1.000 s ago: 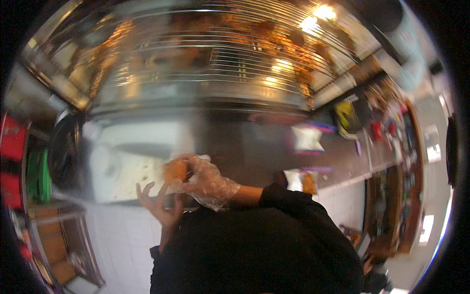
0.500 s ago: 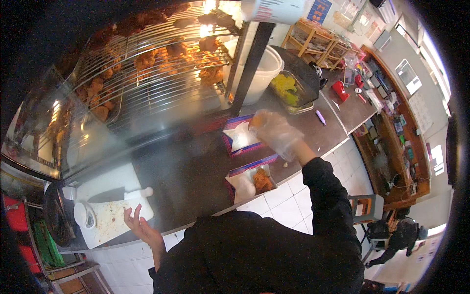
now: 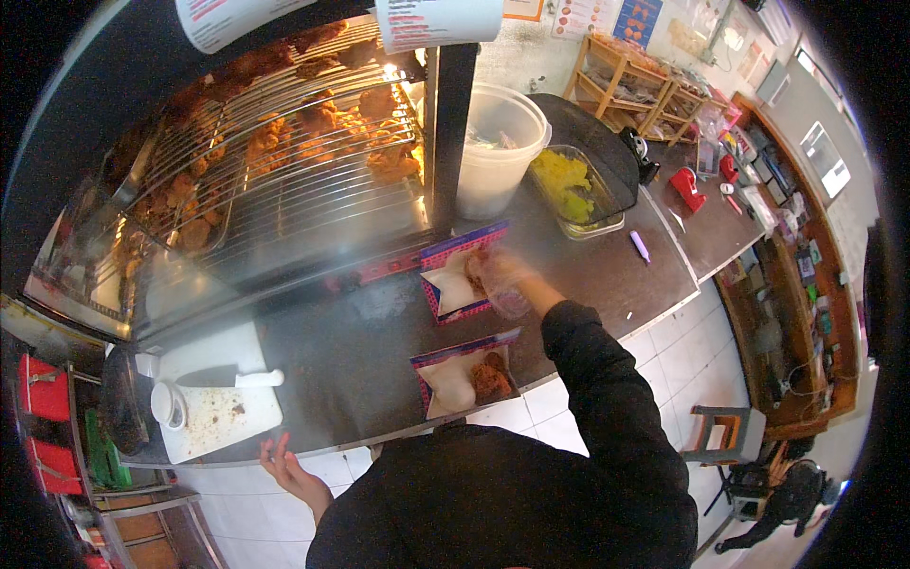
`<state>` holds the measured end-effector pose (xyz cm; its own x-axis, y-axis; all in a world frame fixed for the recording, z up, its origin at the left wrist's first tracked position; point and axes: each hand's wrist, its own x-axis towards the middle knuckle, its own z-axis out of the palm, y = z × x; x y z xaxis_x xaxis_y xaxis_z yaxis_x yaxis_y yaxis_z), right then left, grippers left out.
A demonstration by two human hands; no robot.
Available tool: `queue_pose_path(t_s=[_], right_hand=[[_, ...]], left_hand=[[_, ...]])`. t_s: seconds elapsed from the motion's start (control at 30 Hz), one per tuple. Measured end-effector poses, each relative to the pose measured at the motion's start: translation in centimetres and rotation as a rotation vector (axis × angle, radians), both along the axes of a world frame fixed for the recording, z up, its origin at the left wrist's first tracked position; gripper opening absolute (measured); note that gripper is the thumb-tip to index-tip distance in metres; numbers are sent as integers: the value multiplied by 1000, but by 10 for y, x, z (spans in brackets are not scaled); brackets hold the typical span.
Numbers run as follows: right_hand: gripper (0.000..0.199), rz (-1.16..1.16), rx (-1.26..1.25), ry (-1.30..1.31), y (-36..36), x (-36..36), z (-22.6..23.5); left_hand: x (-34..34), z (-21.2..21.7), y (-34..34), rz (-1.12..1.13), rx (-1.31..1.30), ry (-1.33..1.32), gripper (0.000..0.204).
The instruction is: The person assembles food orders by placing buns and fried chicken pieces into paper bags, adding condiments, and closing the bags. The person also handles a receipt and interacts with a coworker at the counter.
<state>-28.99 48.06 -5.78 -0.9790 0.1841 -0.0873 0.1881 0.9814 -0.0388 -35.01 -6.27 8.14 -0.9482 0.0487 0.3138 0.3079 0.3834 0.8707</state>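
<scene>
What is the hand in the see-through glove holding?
The gloved right hand is over the far paper tray; something brownish shows under its fingers, but blur hides any grip. The bare left hand holds nothing.

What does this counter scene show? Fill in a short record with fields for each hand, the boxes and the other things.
Right hand: in a clear glove, over the far paper box
Left hand: bare, open, by the counter edge
Near paper box: holds a fried piece
Cutting board: white, knife on it
Warmer rack: fried pieces
Glass dish: yellow food
</scene>
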Motion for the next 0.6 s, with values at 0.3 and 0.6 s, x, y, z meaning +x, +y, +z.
queue_pose_path(t_s=[0.3,0.6], right_hand=[[28,-632,-844,261,-66,50,163],[40,-185,-1705,1068,-261,27,229]], left_hand=[[-12,1,3,-124,7,47,28],[-35,45,99,-967,45,397,78]])
